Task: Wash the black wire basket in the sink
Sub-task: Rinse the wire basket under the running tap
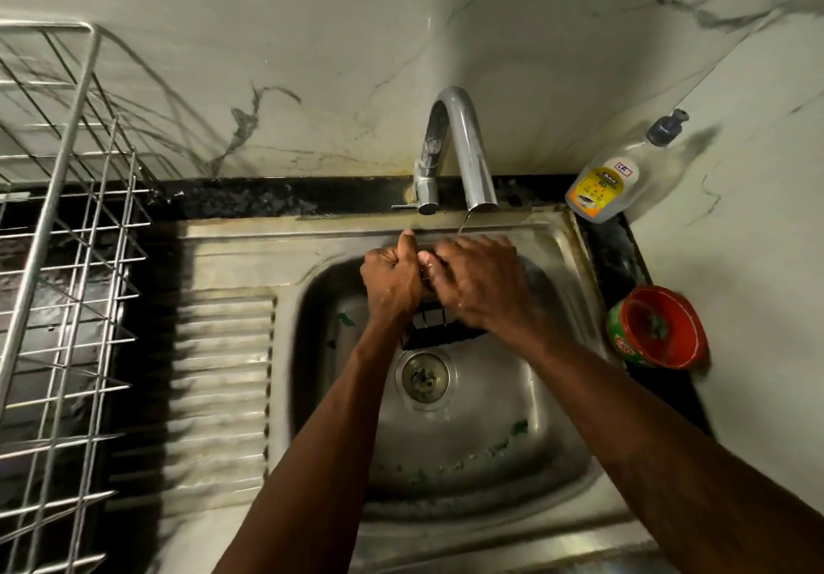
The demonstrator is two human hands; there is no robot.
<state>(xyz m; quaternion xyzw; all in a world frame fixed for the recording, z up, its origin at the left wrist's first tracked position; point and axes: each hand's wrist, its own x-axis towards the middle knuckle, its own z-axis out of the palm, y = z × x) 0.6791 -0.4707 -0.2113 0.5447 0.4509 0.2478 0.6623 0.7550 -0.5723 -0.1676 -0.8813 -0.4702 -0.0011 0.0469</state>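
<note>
Both hands cover most of the black wire basket [439,333]; the drying rack [67,261] runs off the left edge.

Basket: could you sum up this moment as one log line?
step: washing | basket: in sink | left hand: grips basket | right hand: rests on basket | tap: trickling

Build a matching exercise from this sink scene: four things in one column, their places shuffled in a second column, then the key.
Things
1. black wire basket
2. gel bottle
3. red tub
4. steel wire rack

Places
A. left of the sink
B. at the sink's far right corner
C. over the sink, at the left hand and right hand
D. beside the sink's right edge, nearer the viewer

Pairs: 1-C, 2-B, 3-D, 4-A
</note>
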